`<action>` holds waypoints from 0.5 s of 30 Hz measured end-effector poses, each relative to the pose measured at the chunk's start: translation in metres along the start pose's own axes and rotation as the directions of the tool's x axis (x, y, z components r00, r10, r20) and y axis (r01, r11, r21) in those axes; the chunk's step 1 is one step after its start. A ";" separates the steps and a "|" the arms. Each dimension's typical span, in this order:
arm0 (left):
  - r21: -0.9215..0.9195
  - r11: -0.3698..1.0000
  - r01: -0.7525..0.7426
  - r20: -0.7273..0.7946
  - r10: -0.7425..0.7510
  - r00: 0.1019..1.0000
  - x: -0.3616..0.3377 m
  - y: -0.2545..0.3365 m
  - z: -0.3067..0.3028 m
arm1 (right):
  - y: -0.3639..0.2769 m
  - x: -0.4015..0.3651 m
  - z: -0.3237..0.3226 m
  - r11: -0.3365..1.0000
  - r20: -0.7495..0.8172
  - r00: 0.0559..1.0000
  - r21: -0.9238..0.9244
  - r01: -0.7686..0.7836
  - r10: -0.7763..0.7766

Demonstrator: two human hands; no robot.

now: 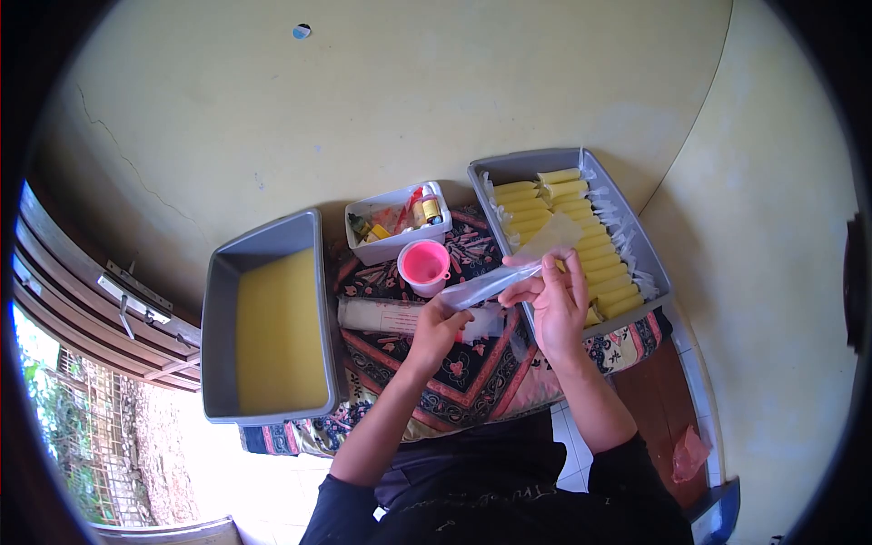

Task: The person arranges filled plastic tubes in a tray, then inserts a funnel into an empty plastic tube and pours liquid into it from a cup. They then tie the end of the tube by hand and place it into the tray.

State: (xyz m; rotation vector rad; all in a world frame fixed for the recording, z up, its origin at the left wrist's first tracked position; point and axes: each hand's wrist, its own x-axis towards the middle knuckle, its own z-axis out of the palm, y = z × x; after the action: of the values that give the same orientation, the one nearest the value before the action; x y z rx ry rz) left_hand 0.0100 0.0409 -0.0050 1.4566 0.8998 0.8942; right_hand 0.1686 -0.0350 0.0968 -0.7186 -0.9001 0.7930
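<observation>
A clear, narrow plastic bag (486, 284) stretches between my hands above the patterned cloth. My left hand (434, 338) has its fingers closed on the bag's lower end. At the other end, my right hand (557, 304) pinches the film near its mouth, fingers bent. Under my left hand lies a pack of clear plastic bags (377, 315) with red print. Just beyond it stands a white cup with a pink funnel (425, 264) in it. Past my right hand, a grey tub (656, 272) holds rows of filled yellow tubes (527, 214) with twisted plastic ends.
At the left, another grey tub (332, 363) contains yellow liquid (282, 336). A white box (391, 250) of small bottles and packets stands by the wall. Patterned cloth (463, 386) covers the surface beneath. A pink plastic bag (690, 454) lies on the floor at right.
</observation>
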 end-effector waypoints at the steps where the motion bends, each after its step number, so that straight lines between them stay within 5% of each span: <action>1: -0.195 0.979 0.053 0.066 -0.041 0.997 -0.005 0.014 -0.003 | -0.001 0.001 -0.001 1.000 0.001 1.000 0.001 0.003 -0.003; 2: -0.380 0.917 0.120 0.139 -0.072 0.988 -0.011 0.027 -0.005 | -0.002 0.000 -0.002 1.000 0.007 1.000 0.006 -0.021 0.021; 6: -0.498 0.859 0.119 0.121 -0.067 0.990 -0.028 0.051 -0.014 | -0.001 0.002 -0.005 1.000 -0.021 0.999 0.016 -0.027 0.028; 8: -0.497 0.860 0.113 0.245 0.014 0.969 -0.033 0.048 -0.029 | -0.002 0.003 -0.005 0.999 -0.024 0.999 0.020 -0.044 0.044; 11: -0.602 0.794 0.088 0.153 0.007 0.988 -0.036 0.043 -0.034 | -0.001 0.003 -0.005 0.997 -0.024 0.997 0.021 -0.069 0.070; 15: -0.508 0.860 0.048 0.066 -0.017 0.998 -0.040 0.040 -0.040 | 0.002 0.001 -0.001 0.996 -0.010 0.996 0.015 -0.087 0.087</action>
State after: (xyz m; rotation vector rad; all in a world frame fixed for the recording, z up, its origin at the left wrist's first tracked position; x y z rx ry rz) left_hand -0.0410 0.0185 0.0360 0.9962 0.5782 0.9697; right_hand 0.1695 -0.0336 0.0950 -0.7525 -0.8575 0.8716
